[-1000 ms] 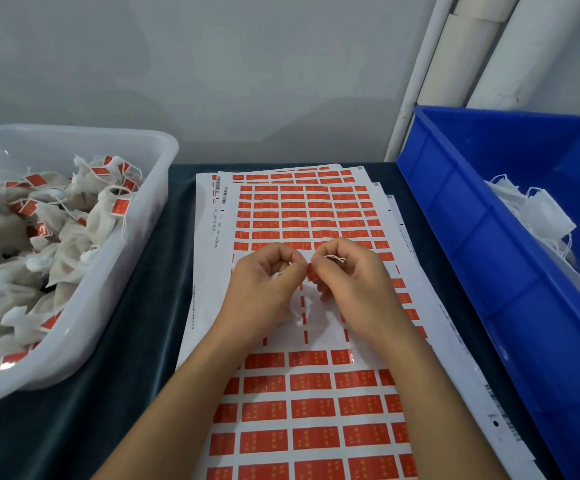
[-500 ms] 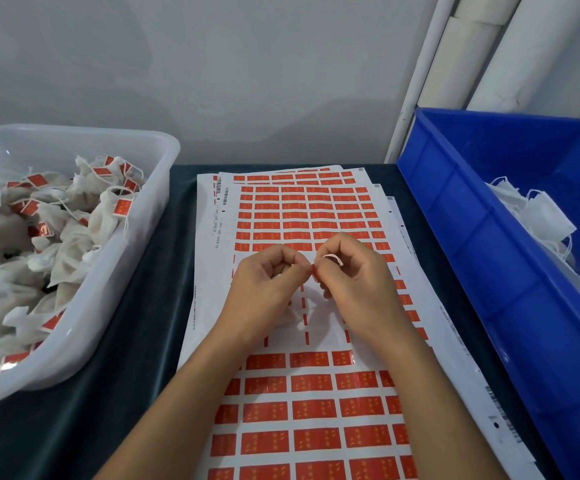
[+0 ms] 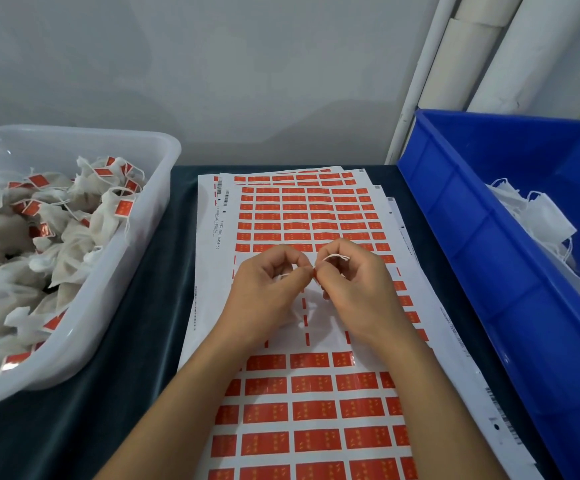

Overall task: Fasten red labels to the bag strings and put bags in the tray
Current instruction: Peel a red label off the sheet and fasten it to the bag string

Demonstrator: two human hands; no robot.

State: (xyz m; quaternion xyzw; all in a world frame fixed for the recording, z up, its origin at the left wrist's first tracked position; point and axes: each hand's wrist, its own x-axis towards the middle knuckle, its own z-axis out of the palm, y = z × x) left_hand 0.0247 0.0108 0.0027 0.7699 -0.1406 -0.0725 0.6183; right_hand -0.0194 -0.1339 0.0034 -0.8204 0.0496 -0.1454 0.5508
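Fingers of both hands, left (image 3: 264, 289) and right (image 3: 357, 289), pinch one red label (image 3: 313, 273) on thin string (image 3: 335, 257). We judge both light, limp, sticky; grip label edges.

There are two hands, the left hand (image 3: 267, 289) and the right hand (image 3: 357, 289), one clear tray (image 3: 132, 258) of tagged bags, one blue bin (image 3: 482, 258), and several sticker sheets (image 3: 209, 271), too stacked to count.
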